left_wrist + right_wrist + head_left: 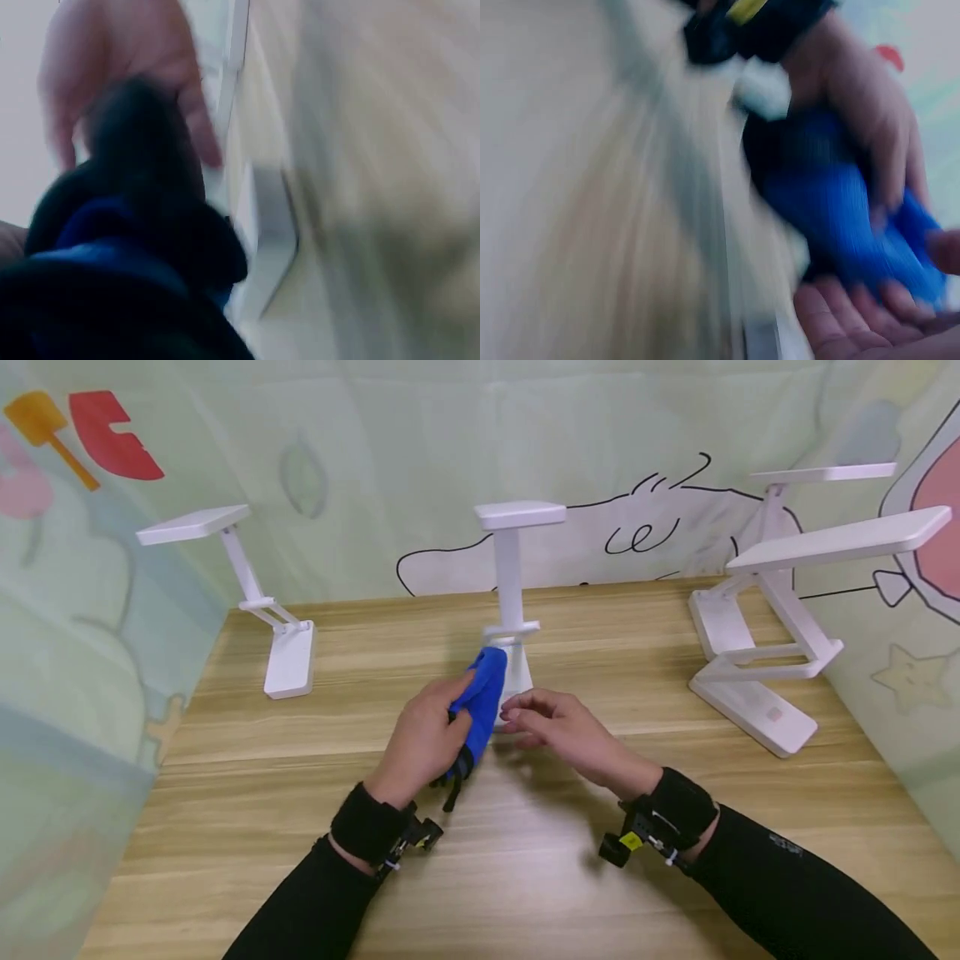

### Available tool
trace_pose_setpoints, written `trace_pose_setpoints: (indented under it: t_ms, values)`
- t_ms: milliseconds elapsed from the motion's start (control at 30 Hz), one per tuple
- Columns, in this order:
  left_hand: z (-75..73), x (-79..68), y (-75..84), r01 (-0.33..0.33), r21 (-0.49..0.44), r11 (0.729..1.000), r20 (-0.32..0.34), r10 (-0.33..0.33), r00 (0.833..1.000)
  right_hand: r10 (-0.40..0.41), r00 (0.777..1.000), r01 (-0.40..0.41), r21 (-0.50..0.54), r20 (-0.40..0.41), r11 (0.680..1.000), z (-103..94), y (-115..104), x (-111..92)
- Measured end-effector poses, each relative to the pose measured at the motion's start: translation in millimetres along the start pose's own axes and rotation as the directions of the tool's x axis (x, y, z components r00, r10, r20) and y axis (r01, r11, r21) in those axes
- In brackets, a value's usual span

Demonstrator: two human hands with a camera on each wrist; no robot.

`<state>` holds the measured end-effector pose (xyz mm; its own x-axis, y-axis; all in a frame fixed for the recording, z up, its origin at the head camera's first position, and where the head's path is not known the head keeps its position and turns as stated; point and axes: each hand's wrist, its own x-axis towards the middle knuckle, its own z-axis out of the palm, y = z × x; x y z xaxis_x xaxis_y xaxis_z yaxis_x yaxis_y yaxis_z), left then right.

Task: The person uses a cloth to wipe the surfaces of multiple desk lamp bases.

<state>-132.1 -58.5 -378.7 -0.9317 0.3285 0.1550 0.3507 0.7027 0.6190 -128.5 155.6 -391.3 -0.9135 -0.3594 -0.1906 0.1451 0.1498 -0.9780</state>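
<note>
My left hand (pixel 423 737) grips a soft blue fabric item (pixel 486 697) with black straps hanging from its lower end; its exact kind is not clear. Thumb and fingers press into the cloth, which is held at a slant above the table. Just to the right is my right hand (pixel 566 733), its fingers loosely bent and holding nothing. In the right wrist view these fingers (pixel 840 315) lie close to the blue cloth (pixel 825 210); whether they touch it cannot be told. Directly behind the cloth stands a white desk lamp (pixel 510 577), its base partly covered.
Another white desk lamp (pixel 288 660) stands at the back left of the wooden table (pixel 300 827). Two more white lamps stand close together at the right, one nearer (pixel 757 714) and one behind (pixel 720 622). Printed cloth (pixel 360 468) walls the table at the back and sides.
</note>
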Motion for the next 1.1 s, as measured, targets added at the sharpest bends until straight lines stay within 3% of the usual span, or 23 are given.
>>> trace_pose_setpoints:
  t_ms: [33, 100, 200, 267, 300, 400, 533, 667, 767, 833, 900, 1033, 1100]
  values:
    - [-3.8, 1.0, -3.3, 0.010, 0.054, 0.999, 0.000, -0.010, 1.000, -0.012, 1.000, 0.013, -0.116, 0.002, 0.993, -8.7, 2.7, 2.1]
    - [-9.9, 2.8, -9.7, 0.009, 0.173, 0.985, 0.008, -0.011, 1.000, -0.049, 0.999, 0.041, -0.355, -0.015, 0.934, -25.9, 8.2, 7.6]
    - [-14.1, 8.2, -14.8, -0.007, 0.323, 0.946, 0.023, -0.001, 1.000, -0.139, 0.990, 0.094, -0.630, -0.022, 0.771, -47.3, 14.2, 17.2]
    - [-13.6, 13.4, -14.5, -0.024, 0.389, 0.921, 0.034, 0.011, 0.999, -0.176, 0.984, 0.128, -0.744, 0.014, 0.656, -55.4, 17.1, 23.9]
    - [-12.3, 16.7, -13.5, -0.031, 0.417, 0.908, 0.042, 0.015, 0.999, -0.176, 0.983, 0.144, -0.776, 0.044, 0.614, -57.9, 18.0, 26.8]
    - [-6.7, 28.1, -8.1, -0.074, 0.487, 0.870, 0.081, 0.039, 0.996, -0.122, 0.984, 0.177, -0.827, 0.131, 0.534, -61.4, 20.8, 34.3]
    - [5.5, 43.0, -0.2, -0.159, 0.542, 0.825, 0.134, 0.102, 0.986, -0.090, 0.977, 0.215, -0.870, 0.195, 0.444, -60.8, 25.4, 44.0]
    - [19.8, 59.5, 2.5, -0.278, 0.588, 0.759, 0.195, 0.200, 0.960, -0.130, 0.965, 0.260, -0.896, 0.228, 0.359, -57.4, 28.2, 51.1]
    - [28.8, 70.7, -1.4, -0.329, 0.634, 0.700, 0.226, 0.239, 0.944, -0.164, 0.957, 0.282, -0.906, 0.241, 0.317, -53.9, 27.8, 53.5]
    - [32.4, 75.4, -5.2, -0.341, 0.653, 0.677, 0.241, 0.241, 0.940, -0.167, 0.957, 0.279, -0.915, 0.238, 0.291, -52.6, 27.3, 53.9]
    - [34.4, 78.2, -9.1, -0.354, 0.646, 0.677, 0.264, 0.236, 0.935, -0.158, 0.960, 0.266, -0.925, 0.230, 0.270, -52.4, 27.0, 53.2]
    - [34.2, 79.1, -16.0, -0.370, 0.603, 0.707, 0.291, 0.238, 0.927, -0.147, 0.967, 0.238, -0.939, 0.206, 0.250, -53.9, 27.3, 51.7]
    - [32.7, 78.1, -19.2, -0.352, 0.596, 0.722, 0.269, 0.233, 0.934, -0.149, 0.968, 0.234, -0.939, 0.202, 0.250, -54.5, 28.0, 51.8]
